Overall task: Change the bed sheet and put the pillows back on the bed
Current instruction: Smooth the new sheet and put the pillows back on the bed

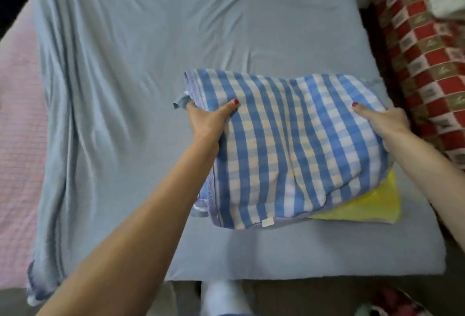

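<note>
pale blue bed [141, 39] lies flat. left hand [210, 120] and right hand [383, 120] each grip a side of the checked pillow [289, 144]; soft, light, squashy, best held by both ends.

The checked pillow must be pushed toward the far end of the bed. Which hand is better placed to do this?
Neither alone. The left hand and right hand grip opposite sides of the checked pillow at matching height, so both should probably push together over the light blue sheet.

Red polish is worn on the nails of the left hand [208, 120] and right hand [385, 120]; both forearms are left unsleeved.
</note>
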